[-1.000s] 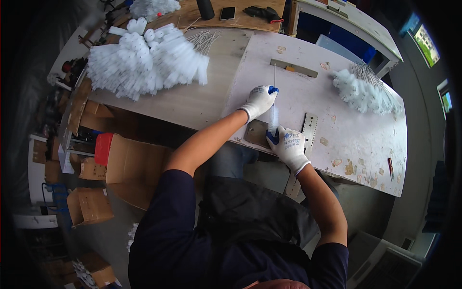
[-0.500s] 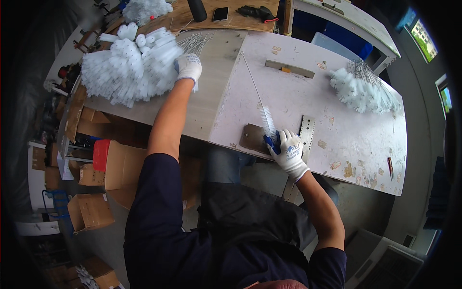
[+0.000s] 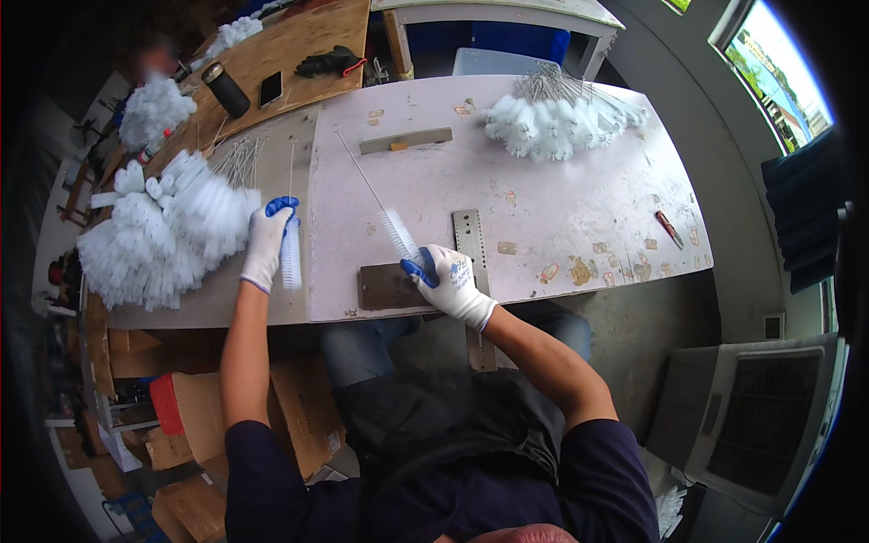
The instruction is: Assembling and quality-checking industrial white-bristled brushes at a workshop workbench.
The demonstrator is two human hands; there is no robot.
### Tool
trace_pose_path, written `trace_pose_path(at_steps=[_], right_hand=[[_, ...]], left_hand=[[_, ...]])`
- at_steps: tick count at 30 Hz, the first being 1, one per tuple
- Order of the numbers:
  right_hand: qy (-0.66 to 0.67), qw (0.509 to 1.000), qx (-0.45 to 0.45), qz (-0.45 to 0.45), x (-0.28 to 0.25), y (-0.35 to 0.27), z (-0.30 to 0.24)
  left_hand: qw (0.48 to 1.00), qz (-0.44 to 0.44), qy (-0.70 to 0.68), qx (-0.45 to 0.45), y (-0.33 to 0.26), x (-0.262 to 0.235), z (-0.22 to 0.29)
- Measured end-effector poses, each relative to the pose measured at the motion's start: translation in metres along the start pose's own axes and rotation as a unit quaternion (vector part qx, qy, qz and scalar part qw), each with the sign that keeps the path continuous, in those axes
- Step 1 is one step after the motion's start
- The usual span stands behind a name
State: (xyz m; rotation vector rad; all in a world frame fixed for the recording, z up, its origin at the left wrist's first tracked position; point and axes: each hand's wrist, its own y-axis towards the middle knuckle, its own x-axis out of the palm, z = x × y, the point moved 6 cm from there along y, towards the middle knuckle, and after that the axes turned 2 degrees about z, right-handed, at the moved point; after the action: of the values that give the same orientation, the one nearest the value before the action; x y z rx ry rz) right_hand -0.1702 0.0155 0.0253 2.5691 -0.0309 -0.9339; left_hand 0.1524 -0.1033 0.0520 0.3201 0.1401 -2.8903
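Observation:
My left hand [image 3: 269, 237], in a white glove with blue fingertips, grips a wire-handled bottle brush [image 3: 291, 261] by its thin stem. The white bristles hang toward me and the wire points away. Just left of it lies a large heap of similar white brushes [image 3: 136, 240]. My right hand [image 3: 447, 281], gloved alike, closes on the near end of another bottle brush [image 3: 396, 230], whose bare wire slants up to the left. Beneath that brush is a dark metal plate [image 3: 380, 290] at the table's near edge. A perforated metal strip [image 3: 469, 237] stands just right of it.
A smaller pile of brushes [image 3: 561, 125] lies at the far right of the white tabletop [image 3: 543, 217]. A metal bar [image 3: 407, 140] rests farther back, and a red-handled tool [image 3: 670, 230] lies at the right. A black bottle [image 3: 226, 89], phone [image 3: 272, 88] and dark glove [image 3: 330, 61] sit behind.
My left hand has come away from the heap with a single brush. My right hand still holds its brush over the plate. The whole view has swung toward the right.

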Motion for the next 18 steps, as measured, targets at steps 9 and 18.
trace_pose_path(at_steps=[9, 18], right_hand=[[0.236, 0.938, 0.142, 0.211, -0.133, 0.055, 0.078], [0.261, 0.857, 0.320, 0.308, -0.185, 0.062, 0.147]], left_hand=[[0.996, -0.036, -0.064, 0.046, -0.071, 0.089, -0.058], [0.996, -0.001, -0.043, 0.072, -0.067, 0.085, -0.062]])
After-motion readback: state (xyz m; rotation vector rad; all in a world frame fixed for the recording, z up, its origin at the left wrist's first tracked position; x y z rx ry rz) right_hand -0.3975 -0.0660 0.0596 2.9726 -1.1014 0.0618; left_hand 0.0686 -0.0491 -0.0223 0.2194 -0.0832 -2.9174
